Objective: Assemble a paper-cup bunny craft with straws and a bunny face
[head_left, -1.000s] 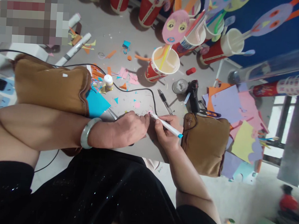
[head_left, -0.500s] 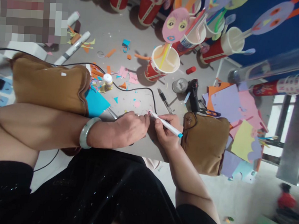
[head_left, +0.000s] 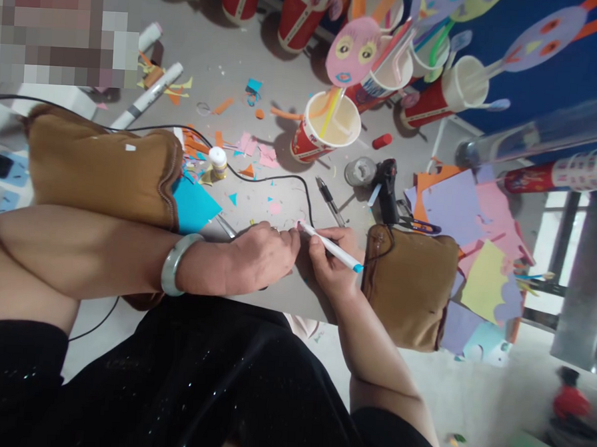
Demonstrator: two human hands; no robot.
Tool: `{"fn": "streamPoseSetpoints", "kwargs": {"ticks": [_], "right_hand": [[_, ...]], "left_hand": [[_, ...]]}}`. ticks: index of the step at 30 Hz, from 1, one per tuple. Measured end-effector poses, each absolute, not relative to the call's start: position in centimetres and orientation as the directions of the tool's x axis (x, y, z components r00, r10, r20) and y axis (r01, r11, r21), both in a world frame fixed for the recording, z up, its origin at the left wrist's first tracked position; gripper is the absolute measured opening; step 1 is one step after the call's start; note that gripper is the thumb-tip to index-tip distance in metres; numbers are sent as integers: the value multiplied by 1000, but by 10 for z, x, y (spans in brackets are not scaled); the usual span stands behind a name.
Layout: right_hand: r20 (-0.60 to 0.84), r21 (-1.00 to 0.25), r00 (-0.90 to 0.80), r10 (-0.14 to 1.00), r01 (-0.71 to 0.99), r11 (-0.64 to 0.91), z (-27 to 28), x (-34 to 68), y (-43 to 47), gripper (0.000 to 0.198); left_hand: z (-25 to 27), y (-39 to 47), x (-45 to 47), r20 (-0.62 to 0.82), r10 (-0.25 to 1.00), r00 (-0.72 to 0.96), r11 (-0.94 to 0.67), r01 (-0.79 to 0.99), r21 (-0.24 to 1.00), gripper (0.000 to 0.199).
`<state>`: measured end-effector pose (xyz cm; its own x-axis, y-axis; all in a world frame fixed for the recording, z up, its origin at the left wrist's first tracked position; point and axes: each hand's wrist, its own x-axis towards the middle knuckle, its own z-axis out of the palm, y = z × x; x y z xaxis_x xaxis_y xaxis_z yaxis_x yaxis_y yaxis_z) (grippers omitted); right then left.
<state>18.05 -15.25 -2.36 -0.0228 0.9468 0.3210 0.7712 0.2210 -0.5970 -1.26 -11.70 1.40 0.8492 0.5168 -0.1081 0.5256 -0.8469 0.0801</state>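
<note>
My left hand (head_left: pixel 264 258), a pale bangle on its wrist, is closed at the front of the table. Its fingertips pinch a small pink paper piece (head_left: pixel 299 224), mostly hidden by the fingers. In my right hand (head_left: pixel 334 259) is a white marker (head_left: pixel 333 246) with a blue end towards me. The marker's tip meets the pink piece beside my left fingertips. Just beyond my hands lie a black pen (head_left: pixel 330 202) and a pink paper disc (head_left: pixel 275 209). Scissors (head_left: pixel 225 226), partly covered, lie by my left hand.
Brown cushions (head_left: pixel 101 166) flank my hands. A paper cup (head_left: pixel 315 141) with a pink paper face (head_left: pixel 354 51) stands ahead, more cups behind. A glue gun (head_left: pixel 386 188), a small bottle (head_left: pixel 217 162) and coloured paper (head_left: pixel 454 202) lie around. A black cable (head_left: pixel 271 177) crosses the table.
The marker's blue end has shifted very slightly. Both hands keep their place and hold; the view itself has moved a little.
</note>
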Motion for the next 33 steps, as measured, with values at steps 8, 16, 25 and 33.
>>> {"fn": "streamPoseSetpoints", "kwargs": {"ticks": [8, 16, 25, 33], "right_hand": [[275, -612, -18, 961, 768, 189, -22, 181, -153, 18], [274, -645, -21, 961, 738, 200, -19, 180, -152, 17], [366, -643, 0, 930, 722, 253, -20, 180, -152, 11], [406, -614, -18, 914, 735, 287, -23, 180, -151, 10]], "left_hand": [[13, -118, -13, -80, 521, 850, -847, 527, 72, 45], [18, -116, -12, -167, 512, 843, -842, 530, 96, 60], [24, -113, -10, -224, 503, 835, -835, 536, 122, 61], [19, -116, -11, -183, 510, 840, -840, 533, 104, 62]]}}
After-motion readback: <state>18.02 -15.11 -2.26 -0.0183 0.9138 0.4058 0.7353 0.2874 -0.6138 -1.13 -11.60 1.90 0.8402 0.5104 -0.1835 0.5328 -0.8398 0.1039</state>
